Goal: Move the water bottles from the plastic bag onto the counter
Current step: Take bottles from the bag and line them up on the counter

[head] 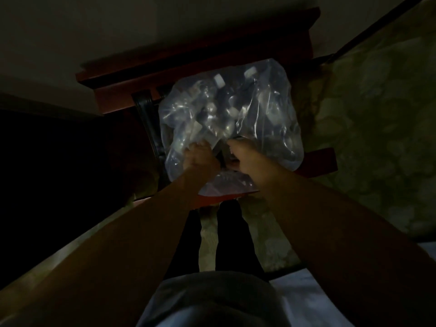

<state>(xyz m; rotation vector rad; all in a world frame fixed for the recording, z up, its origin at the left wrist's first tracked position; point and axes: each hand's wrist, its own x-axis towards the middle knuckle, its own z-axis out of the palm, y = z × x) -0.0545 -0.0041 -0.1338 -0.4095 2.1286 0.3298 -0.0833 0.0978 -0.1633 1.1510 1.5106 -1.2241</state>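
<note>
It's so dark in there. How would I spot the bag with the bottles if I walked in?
Find the reddish-brown wooden furniture in the middle of the dim room. On it sits the plastic bag, clear, crinkled and shiny, with the white caps of the water bottles showing through. The left hand and right hand grip its near edge; nothing else there glints.

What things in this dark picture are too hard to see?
All in the head view:
- Bottle count: the water bottles overlap behind the crinkled plastic bag, so the number is unclear.
- Right hand: its fingertips are hidden in the bag's folds.
- Left hand: it grips the plastic, but blur hides the finger detail.
- Left of the wooden furniture: lost in darkness.
- Counter: cannot be told apart.
</note>
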